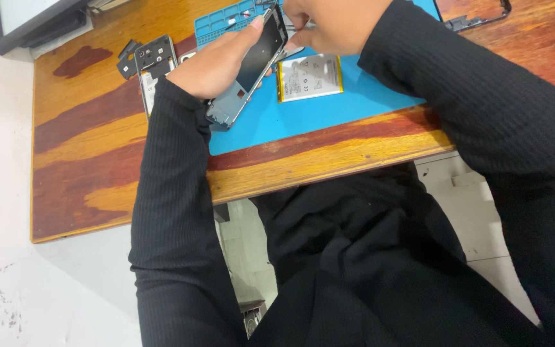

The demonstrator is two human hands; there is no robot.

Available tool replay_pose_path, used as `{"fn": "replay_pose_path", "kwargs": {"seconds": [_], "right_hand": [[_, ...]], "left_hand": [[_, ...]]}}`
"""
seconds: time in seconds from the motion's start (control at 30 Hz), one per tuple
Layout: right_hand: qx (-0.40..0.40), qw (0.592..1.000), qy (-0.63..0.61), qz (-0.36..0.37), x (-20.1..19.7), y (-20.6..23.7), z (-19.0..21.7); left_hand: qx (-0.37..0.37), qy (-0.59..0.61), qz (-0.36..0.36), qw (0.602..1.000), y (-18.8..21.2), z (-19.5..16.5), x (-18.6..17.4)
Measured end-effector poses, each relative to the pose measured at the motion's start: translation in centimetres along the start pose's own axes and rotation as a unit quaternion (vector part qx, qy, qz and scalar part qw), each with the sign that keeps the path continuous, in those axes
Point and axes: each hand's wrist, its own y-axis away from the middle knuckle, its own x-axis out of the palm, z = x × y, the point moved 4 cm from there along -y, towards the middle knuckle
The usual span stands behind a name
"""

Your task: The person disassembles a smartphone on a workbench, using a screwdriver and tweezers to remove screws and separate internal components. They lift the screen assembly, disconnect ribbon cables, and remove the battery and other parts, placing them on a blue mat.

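L hand [216,64] grips phone [252,61] tilted up over blue mat [329,109], prob. to expose its top edge. R hand [332,22] pinched at that far end; tool unclear. Battery [309,77] lies flat just right, out of the way.

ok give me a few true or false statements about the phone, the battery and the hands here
1. The left hand holds the opened phone tilted up off the blue repair mat. True.
2. The battery lies on bare wood. False: it lies on the blue mat.
3. The right hand rests flat on the wooden table. False: it is raised at the phone's top end.
4. A second opened phone back lies on the wood, left of the mat. True.
5. The sleeves are white. False: both are black.
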Motion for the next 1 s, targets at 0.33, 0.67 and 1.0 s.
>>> {"fn": "replay_pose_path", "kwargs": {"seconds": [0.33,0.67,1.0], "right_hand": [[-0.009,1.0,0.0,-0.014,-0.1,0.1,0.0],[0.014,1.0,-0.016,0.001,-0.2,0.1,1.3],[0.013,1.0,0.002,-0.013,-1.0,-0.1,2.4]], "left_hand": [[0.016,-0.016,0.002,1.0,-0.5,0.9,0.3],[0.075,0.01,0.012,0.997,0.2,-0.9,0.0],[0.049,0.013,0.012,0.999,0.4,-1.0,0.0]]}}
